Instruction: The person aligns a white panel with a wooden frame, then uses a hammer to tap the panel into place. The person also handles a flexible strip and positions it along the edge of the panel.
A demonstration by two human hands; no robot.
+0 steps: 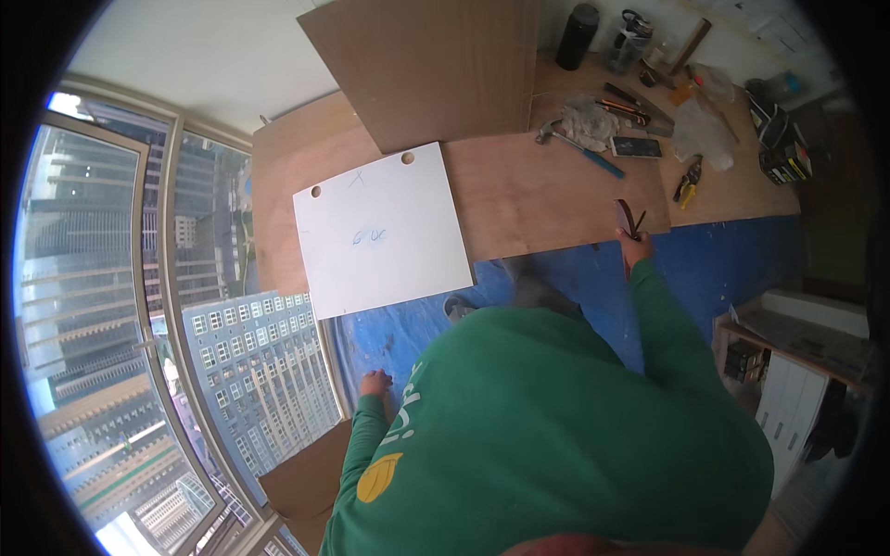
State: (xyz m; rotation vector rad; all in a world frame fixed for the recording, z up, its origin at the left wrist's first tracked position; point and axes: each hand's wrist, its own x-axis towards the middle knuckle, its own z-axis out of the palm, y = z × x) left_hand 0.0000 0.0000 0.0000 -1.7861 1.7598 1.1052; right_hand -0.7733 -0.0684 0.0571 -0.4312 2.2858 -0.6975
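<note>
At the table's front edge, my right hand (636, 248) is closed round a narrow, dark reddish-brown tool (624, 215). A thin dark bar sticks out beside its upper part; the exact kind of tool is unclear. Low on the left, beside the window, hangs my left hand (375, 383), its fingers curled in and nothing visible in them. A white board (399, 208) with two round holes near its far edge and blue pen marks lies on the table's left part, its near edge overhanging.
A large brown panel (436, 69) stands behind the white board on the wooden table (547, 208). Right of it lie a hammer (593, 157), a phone (636, 147), yellow-handled pliers (689, 183) and a clear plastic bag (702, 130). Blue sheeting (593, 296) covers the floor.
</note>
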